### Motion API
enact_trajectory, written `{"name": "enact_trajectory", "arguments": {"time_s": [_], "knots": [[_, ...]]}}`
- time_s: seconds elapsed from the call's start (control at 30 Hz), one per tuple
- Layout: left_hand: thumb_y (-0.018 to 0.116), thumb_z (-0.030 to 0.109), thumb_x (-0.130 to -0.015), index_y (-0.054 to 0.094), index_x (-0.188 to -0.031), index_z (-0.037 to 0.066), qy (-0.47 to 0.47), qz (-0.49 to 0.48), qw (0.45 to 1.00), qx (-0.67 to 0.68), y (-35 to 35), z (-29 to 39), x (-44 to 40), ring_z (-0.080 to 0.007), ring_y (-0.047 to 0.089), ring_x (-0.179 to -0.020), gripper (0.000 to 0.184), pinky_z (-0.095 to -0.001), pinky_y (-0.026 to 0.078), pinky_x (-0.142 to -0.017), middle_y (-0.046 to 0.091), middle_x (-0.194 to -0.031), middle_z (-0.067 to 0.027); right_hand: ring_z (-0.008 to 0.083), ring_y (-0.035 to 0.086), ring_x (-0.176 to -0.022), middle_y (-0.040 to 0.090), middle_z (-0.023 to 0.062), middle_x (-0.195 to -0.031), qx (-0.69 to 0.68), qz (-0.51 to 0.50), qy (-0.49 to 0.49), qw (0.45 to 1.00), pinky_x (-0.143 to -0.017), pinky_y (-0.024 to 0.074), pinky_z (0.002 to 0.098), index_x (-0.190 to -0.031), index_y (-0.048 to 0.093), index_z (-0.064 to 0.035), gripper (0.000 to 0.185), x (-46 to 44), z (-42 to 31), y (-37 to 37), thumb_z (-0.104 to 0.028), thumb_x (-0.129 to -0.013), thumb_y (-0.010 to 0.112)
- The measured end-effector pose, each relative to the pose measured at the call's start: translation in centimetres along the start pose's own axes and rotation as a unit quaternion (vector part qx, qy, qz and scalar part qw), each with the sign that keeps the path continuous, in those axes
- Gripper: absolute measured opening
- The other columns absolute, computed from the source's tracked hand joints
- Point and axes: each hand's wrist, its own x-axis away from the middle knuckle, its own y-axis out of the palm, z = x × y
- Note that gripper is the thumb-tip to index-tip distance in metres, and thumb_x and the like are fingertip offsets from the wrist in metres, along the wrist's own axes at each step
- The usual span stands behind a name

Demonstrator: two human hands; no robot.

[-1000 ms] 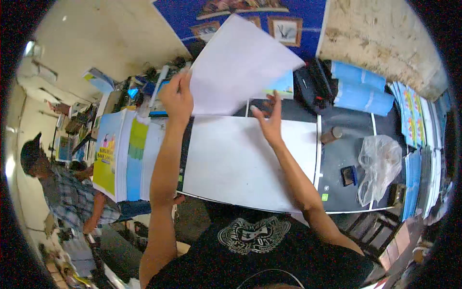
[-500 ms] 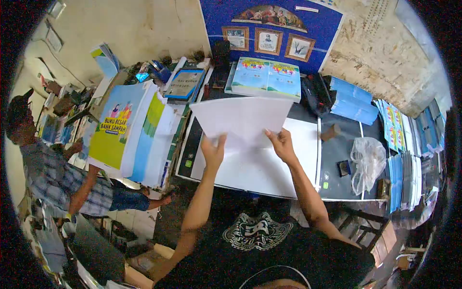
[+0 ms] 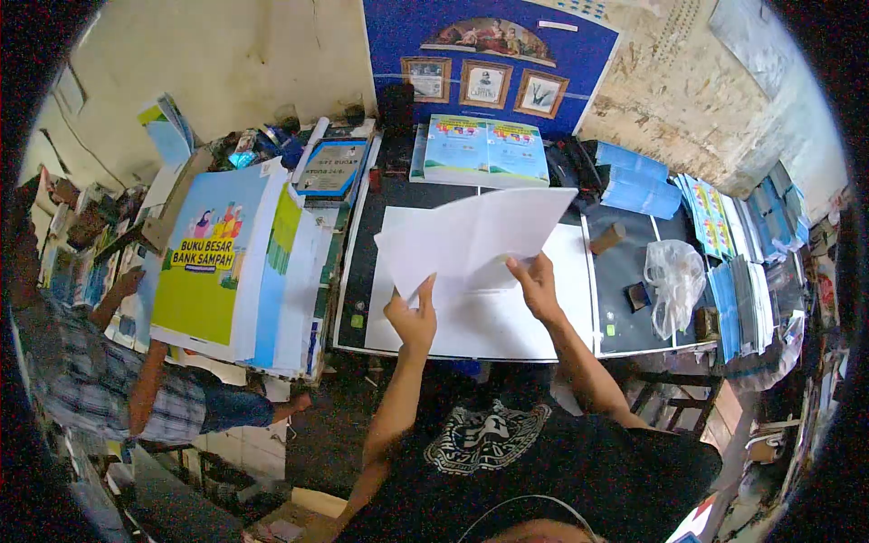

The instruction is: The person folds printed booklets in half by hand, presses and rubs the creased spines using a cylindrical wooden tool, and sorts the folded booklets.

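Note:
White paper (image 3: 471,237), apparently several loose sheets together, stands tilted up and bowed above the table. My left hand (image 3: 413,319) pinches its lower left edge between thumb and fingers. At the lower right edge, my right hand (image 3: 536,288) grips it with the thumb on the near face and the fingers curled. Beneath the paper lies a large white board (image 3: 566,317) on the black tabletop (image 3: 362,317).
Blue printed books (image 3: 489,149) stand at the back. Left is a tall stack of "Buku Besar Bank Sampah" books (image 3: 204,258), beside a person in a plaid shirt (image 3: 100,380). Right are a plastic bag (image 3: 674,285), a wooden block (image 3: 606,238) and blue booklet stacks (image 3: 638,181).
The paper has shifted right and tilted, its right corner now higher. My left hand has moved right and down with its edge. The whole view has shifted slightly.

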Motion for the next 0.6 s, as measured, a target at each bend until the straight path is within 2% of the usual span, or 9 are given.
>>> {"name": "enact_trajectory", "arguments": {"time_s": [0.23, 0.3, 0.5, 0.6], "knots": [[0.075, 0.012, -0.087, 0.068, -0.101, -0.005, -0.017, -0.019, 0.999, 0.029, -0.1, -2.6, 0.9, -0.0226, 0.071, -0.081, 0.023, -0.034, 0.054, -0.074, 0.074, -0.092, -0.0149, 0.0205, 0.06, -0.105, 0.067, 0.013, -0.112, 0.007, 0.031, -0.017, 0.999, -0.094, 0.047, 0.0359, -0.123, 0.057, 0.0033, 0.039, 0.8, 2.5, 1.5, -0.022, -0.094, 0.067], [0.073, 0.012, -0.088, 0.068, -0.102, -0.006, -0.037, -0.024, 0.998, 0.034, -0.3, -2.4, 1.5, -0.0212, 0.07, -0.082, 0.024, -0.0333, 0.054, -0.075, 0.074, -0.092, -0.0146, 0.0206, 0.061, -0.104, 0.067, 0.0131, -0.111, -0.005, 0.013, 0.005, 1.0, -0.093, 0.0476, 0.0362, -0.122, 0.058, 0.0031, 0.038, 1.2, 2.8, 1.2, -0.021, -0.094, 0.066], [0.071, 0.011, -0.089, 0.067, -0.104, -0.007, -0.032, 0.016, 0.998, -0.045, 0.3, 0.7, 1.4, -0.0214, 0.07, -0.083, 0.023, -0.0331, 0.054, -0.077, 0.074, -0.094, -0.0147, 0.0224, 0.062, -0.101, 0.067, 0.0154, -0.109, 0.02, 0.075, 0.01, 0.997, -0.091, 0.0479, 0.0369, -0.121, 0.058, 0.0039, 0.041, 1.3, 1.5, 1.7, -0.025, -0.093, 0.068], [0.069, 0.01, -0.09, 0.066, -0.105, -0.007, -0.019, 0.037, 0.999, -0.016, 0.9, 0.6, 1.7, -0.0219, 0.07, -0.084, 0.024, -0.0339, 0.054, -0.077, 0.073, -0.095, -0.0152, 0.0229, 0.062, -0.101, 0.068, 0.0161, -0.109, 0.004, 0.073, 0.0, 0.997, -0.091, 0.0476, 0.0365, -0.12, 0.058, 0.0039, 0.041, 1.4, 1.8, 1.2, -0.025, -0.093, 0.068]]}}
